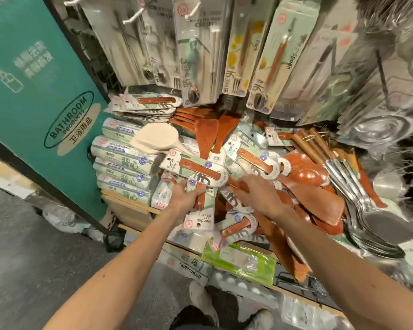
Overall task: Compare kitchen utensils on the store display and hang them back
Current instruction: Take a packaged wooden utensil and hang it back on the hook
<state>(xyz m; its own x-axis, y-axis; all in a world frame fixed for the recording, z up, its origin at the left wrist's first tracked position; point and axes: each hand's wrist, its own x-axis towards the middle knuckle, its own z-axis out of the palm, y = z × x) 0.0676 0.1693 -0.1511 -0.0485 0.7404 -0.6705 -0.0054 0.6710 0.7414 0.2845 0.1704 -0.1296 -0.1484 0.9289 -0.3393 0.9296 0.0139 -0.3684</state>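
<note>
A heap of reddish wooden spatulas and spoons [305,177] with white-and-green card labels lies on the shelf. My left hand [185,198] grips the handle of a carded wooden utensil [199,211] whose label reads "Wooden". Another carded wooden spatula [198,169] lies just above that hand. My right hand [260,194] reaches into the pile, its fingers on a wooden spatula [320,203]; whether it holds one I cannot tell. Packaged forks and spoons [274,55] hang on hooks above.
Stacked green-white packs [122,170] sit at the left of the shelf, with a pale rice paddle [153,139] on top. Steel ladles [367,210] lie at the right. A teal "Bathroom Products" panel [41,91] stands left. My shoes [200,303] are on the grey floor.
</note>
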